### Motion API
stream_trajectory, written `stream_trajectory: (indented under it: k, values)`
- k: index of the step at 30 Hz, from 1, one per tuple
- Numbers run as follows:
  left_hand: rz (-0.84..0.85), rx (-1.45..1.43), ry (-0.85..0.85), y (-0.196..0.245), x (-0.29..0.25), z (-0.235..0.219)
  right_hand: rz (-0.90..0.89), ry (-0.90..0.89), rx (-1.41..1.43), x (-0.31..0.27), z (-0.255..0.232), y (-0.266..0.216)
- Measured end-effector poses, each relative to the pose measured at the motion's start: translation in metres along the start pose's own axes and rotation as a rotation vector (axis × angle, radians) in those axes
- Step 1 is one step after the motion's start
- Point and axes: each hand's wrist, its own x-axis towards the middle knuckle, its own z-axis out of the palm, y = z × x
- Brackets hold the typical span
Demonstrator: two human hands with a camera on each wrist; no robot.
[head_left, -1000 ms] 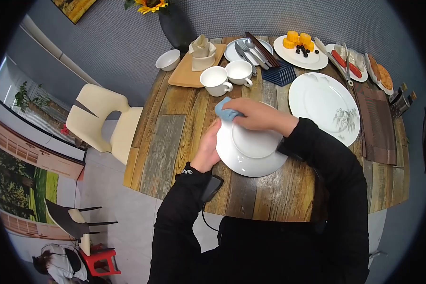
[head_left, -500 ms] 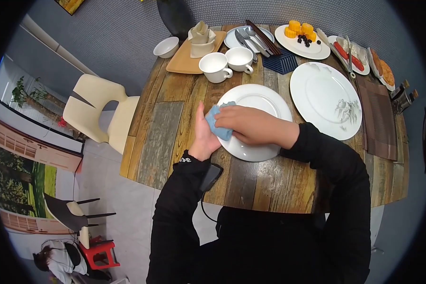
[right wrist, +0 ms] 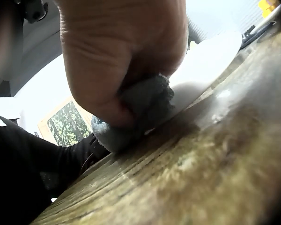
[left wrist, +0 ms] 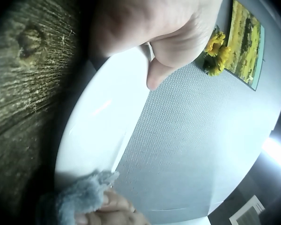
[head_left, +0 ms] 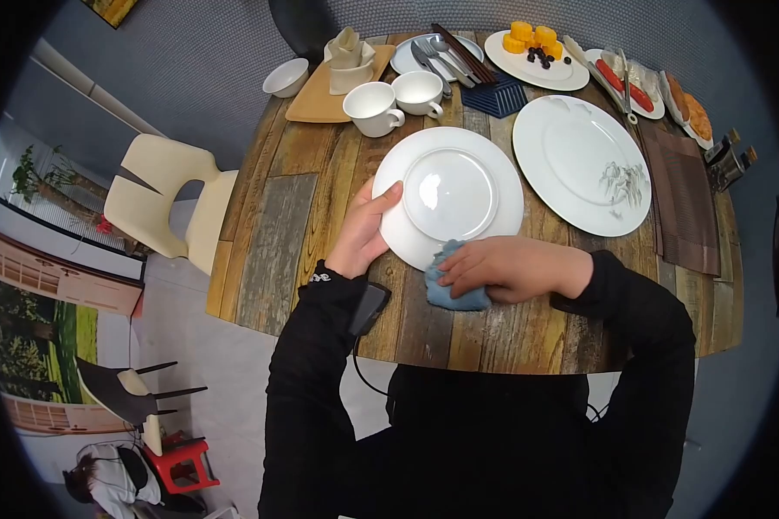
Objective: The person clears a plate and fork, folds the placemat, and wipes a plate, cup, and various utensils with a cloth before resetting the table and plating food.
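Observation:
In the head view a white plate [head_left: 450,192] is held with its underside and foot ring facing up. The left hand [head_left: 363,227] grips its left rim, thumb on the upper face. At the near rim the right hand [head_left: 518,266] holds a blue cloth [head_left: 457,292] bunched under its fingers, against the plate. The left wrist view shows the plate [left wrist: 100,117] tilted above the wood, with the cloth [left wrist: 82,199] on its lower edge. In the right wrist view the cloth [right wrist: 140,110] is pinched close over the tabletop.
A large patterned plate [head_left: 584,164] lies to the right, beside a brown placemat [head_left: 684,199]. Two white cups [head_left: 372,109], a tan tray [head_left: 313,95], a cutlery plate [head_left: 402,57] and a fruit plate [head_left: 515,65] stand behind. A dark device [head_left: 370,309] sits by the left wrist.
The plate has turned over from face up to underside up. The right hand and cloth have moved from its left rim to its near rim. The left hand now grips the rim with its thumb on top.

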Motion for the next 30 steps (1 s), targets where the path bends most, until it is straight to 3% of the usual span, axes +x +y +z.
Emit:
stream_trajectory:
  k: [2, 6, 8, 10, 12, 13, 15, 22, 28, 30]
  values:
    - [-0.009, 0.003, 0.006, 0.000, 0.000, 0.000, 0.112, -0.016, 0.110, -0.013, 0.000, -0.004]
    - [-0.002, 0.039, -0.021, -0.001, 0.002, -0.005, 0.166, -0.049, 0.174, -0.033, -0.012, -0.009]
    - [0.004, 0.065, -0.013, -0.002, 0.004, -0.006, 0.432, -0.133, 0.328, -0.039, -0.037, -0.013]
    - [0.011, 0.086, -0.011, -0.001, 0.004, -0.007, 0.331, 0.138, 0.301, -0.040, -0.044, -0.012]
    - [0.013, 0.102, -0.008, -0.004, 0.002, -0.005, 0.249, 0.328, -0.004, -0.034, -0.035, -0.005]
    - [0.024, 0.111, 0.001, -0.004, 0.002, -0.004, 0.252, 0.331, -0.006, -0.032, -0.029, -0.003]
    - [0.037, 0.123, 0.007, -0.002, 0.001, 0.000, 0.189, 0.236, -0.109, -0.028, -0.019, -0.001]
    - [0.020, 0.127, -0.009, 0.000, 0.001, 0.001, 0.154, 0.182, -0.041, -0.040, -0.020, -0.003]
    - [-0.002, 0.120, 0.004, 0.000, 0.001, 0.001, 0.283, 0.079, 0.134, -0.064, -0.023, -0.006]
    - [0.009, 0.132, 0.015, 0.000, 0.001, 0.001, 0.395, -0.032, 0.298, -0.067, -0.035, -0.009]
